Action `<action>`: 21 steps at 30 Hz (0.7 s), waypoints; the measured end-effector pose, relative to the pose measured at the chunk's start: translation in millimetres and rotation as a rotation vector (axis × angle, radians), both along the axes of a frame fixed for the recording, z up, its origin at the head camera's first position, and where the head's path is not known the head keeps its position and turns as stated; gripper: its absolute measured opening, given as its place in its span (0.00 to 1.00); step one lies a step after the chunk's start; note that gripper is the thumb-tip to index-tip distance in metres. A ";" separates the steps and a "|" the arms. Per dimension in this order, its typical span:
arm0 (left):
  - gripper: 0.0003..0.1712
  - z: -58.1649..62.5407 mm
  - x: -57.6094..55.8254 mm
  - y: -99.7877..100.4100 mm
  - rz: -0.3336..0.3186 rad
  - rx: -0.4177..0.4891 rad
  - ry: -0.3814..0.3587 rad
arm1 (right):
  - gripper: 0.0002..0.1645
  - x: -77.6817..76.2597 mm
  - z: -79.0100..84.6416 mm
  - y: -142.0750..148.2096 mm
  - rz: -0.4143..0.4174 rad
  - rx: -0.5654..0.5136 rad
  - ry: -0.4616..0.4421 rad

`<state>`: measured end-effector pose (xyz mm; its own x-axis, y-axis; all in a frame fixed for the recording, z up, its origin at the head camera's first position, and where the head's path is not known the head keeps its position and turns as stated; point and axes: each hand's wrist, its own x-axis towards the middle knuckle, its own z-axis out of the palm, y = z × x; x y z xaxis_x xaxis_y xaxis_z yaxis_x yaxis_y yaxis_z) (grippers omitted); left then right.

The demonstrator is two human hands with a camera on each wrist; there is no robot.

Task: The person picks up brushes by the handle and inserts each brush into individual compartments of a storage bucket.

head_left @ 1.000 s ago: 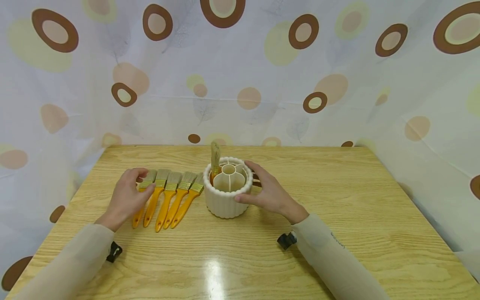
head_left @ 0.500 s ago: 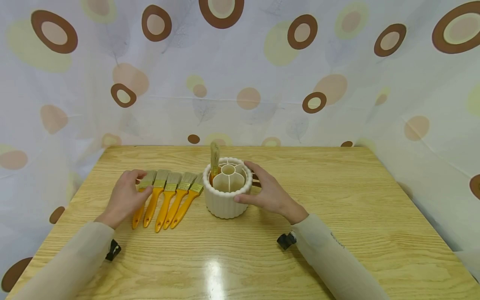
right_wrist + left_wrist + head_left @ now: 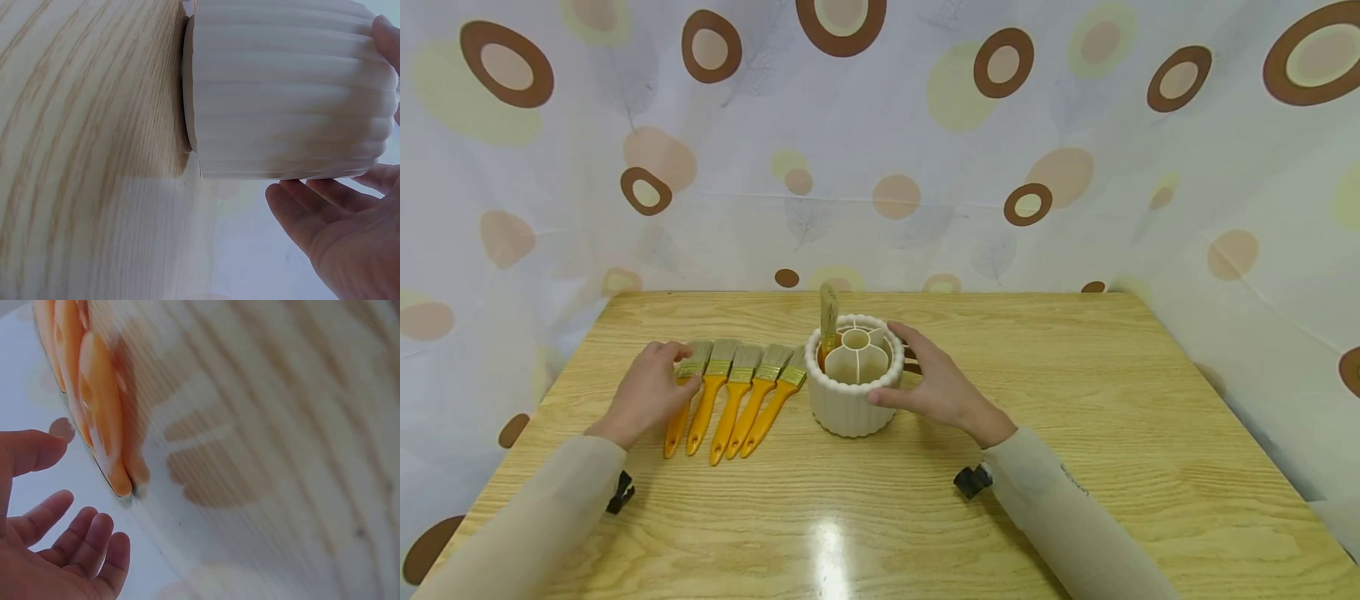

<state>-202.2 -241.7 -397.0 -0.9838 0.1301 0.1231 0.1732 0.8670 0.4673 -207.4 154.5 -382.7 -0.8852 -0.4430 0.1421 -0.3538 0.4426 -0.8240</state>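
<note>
In the head view my left hand hovers at the leftmost paintbrush, thumb and fingers apart beside its bristles. The left wrist view shows this hand with nothing between thumb and fingers, close to the orange handles. Several more flat paintbrushes lie fanned out to the right, bristles away from me. My right hand holds a cream, ribbed brush holder by its right side, thumb at the front rim, fingers behind. One paintbrush stands bristles up in a left compartment of the holder.
The wooden table carries brushes and holder. A patterned white curtain hangs behind it and along both sides. Each sleeve bears a black clip-like piece near the wrist.
My left hand has drifted slightly left, its fingers staying by the leftmost paintbrush. The right hand and the brush holder keep their place.
</note>
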 end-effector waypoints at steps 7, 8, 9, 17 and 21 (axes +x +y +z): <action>0.26 -2.7 -4.3 -5.2 -0.012 -0.054 -0.025 | 0.61 -0.3 -0.3 0.1 0.001 -0.001 0.000; 0.26 -2.6 -4.7 -5.6 -0.016 -0.058 -0.027 | 0.61 -0.4 -0.3 0.0 0.000 -0.001 -0.001; 0.26 -2.8 -5.3 -6.1 -0.021 -0.061 -0.028 | 0.61 -0.5 -0.3 -0.1 0.000 -0.001 -0.001; 0.25 -2.4 -8.1 -7.0 -0.031 -0.083 -0.060 | 0.61 -0.7 -0.3 0.1 0.002 -0.001 0.006; 0.25 -2.2 -9.7 -6.7 -0.029 -0.091 -0.074 | 0.61 -0.4 -0.3 0.1 0.002 -0.002 0.006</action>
<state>-211.8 -248.4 -399.3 -0.9855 0.1657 0.0372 0.1667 0.9014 0.3996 -207.8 154.6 -383.0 -0.8835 -0.4442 0.1486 -0.3598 0.4406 -0.8225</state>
